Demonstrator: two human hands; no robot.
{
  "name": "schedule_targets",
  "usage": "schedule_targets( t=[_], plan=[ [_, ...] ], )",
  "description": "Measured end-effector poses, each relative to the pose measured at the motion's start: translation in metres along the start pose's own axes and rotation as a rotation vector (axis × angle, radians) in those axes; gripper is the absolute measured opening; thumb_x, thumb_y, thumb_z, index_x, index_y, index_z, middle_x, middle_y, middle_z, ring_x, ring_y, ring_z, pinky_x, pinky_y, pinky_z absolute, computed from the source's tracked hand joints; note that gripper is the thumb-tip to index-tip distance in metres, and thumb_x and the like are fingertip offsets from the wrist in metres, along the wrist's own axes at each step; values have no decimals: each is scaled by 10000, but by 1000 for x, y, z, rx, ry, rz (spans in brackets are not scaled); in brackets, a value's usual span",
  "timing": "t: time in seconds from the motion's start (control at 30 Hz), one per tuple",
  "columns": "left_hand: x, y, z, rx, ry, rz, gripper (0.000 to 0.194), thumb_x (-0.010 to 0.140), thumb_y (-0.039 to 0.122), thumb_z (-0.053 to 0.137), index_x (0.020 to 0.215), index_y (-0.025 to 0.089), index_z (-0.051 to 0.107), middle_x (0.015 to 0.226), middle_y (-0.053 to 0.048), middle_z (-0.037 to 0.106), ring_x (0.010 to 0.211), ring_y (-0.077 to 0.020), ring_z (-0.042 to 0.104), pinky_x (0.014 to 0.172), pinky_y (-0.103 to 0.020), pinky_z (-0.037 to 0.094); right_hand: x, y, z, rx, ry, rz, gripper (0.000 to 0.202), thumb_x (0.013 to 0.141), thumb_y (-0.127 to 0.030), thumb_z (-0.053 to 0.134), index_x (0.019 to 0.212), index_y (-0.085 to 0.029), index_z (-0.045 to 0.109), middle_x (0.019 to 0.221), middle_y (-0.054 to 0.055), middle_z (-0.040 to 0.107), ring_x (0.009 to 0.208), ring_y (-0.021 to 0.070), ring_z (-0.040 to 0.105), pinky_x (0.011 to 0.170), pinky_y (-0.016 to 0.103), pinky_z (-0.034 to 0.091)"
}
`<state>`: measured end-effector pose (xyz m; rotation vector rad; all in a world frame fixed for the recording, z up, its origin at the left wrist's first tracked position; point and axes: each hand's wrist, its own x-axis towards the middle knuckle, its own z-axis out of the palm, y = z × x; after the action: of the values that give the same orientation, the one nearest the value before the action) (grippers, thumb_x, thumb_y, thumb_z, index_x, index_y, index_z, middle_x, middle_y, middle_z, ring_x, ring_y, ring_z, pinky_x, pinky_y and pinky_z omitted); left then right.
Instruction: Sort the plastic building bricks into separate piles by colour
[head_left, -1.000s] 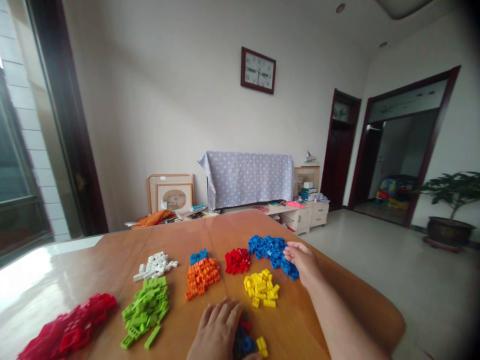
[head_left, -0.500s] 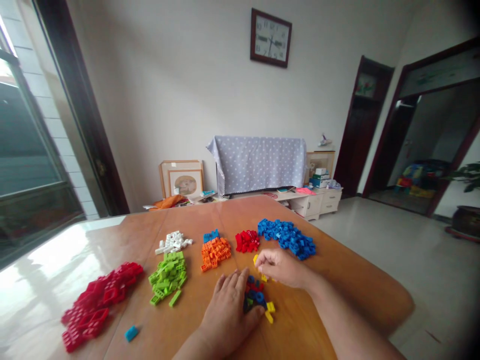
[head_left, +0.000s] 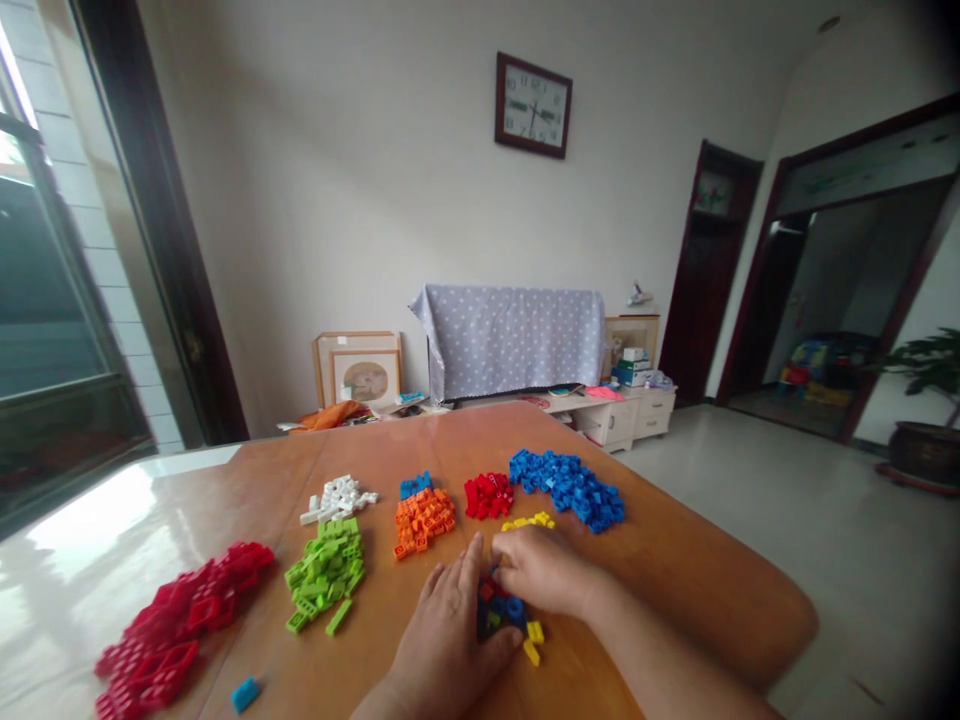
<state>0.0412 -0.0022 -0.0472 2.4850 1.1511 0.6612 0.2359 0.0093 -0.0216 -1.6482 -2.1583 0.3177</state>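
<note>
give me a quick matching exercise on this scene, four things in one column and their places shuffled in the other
1 wall clock
2 lime green bricks
3 potted plant
4 left hand

A beside the mixed bricks
B at the far right
C high on the wall
D just nearer than the white bricks

Pairs: 1-C, 2-D, 3-B, 4-A

1 white block pile (head_left: 337,500); 1 green block pile (head_left: 328,575); 1 clock (head_left: 533,105).

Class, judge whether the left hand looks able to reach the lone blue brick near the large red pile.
Probably yes: the left hand and the lone blue brick have only bare tabletop between them.
</note>
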Motion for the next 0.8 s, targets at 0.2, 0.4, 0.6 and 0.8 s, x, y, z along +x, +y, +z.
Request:
schedule_targets(
  t=[0.2, 0.4, 0.6, 0.8],
  plan=[
    [2, 0, -5, 4, -26, -12, 924, 793, 527, 658, 1557, 175, 277, 1498, -163, 473, 1382, -350, 433, 1167, -534, 320, 16, 16, -1, 432, 117, 51, 105, 757, -263, 636, 832, -195, 665, 704, -26, 643, 635, 122, 557, 565, 211, 356],
    [5, -12, 1, 29, -64, -4, 940, 804, 652, 603, 1555, 176, 299, 1527, -189, 423, 1402, -391, 401, 1171, -585, 295, 44, 75, -44, 686, 667, 304, 303, 779, -456, 603, 866, -171, 651, 714, 15, 665, 638, 158, 586, 570, 244, 442],
    [5, -13, 1, 31, -64, -21, 950, 827, 724, 512, 1559, 160, 290, 1531, -194, 415, 1409, -387, 392, 1178, -583, 290, 51, 110, -73, 561, 779, 422, 261, 719, -435, 648, 803, -194, 700, 720, 32, 717, 678, 191, 635, 612, 259, 465],
    [5, -20, 2, 49, -43, 11, 979, 786, 754, 549, 1543, 171, 338, 1505, -198, 451, 1391, -405, 413, 1167, -604, 291, 39, 120, -67, 460, 761, 507, 227, 727, -410, 631, 802, -222, 734, 755, 43, 747, 705, 218, 666, 613, 281, 478]
  ],
)
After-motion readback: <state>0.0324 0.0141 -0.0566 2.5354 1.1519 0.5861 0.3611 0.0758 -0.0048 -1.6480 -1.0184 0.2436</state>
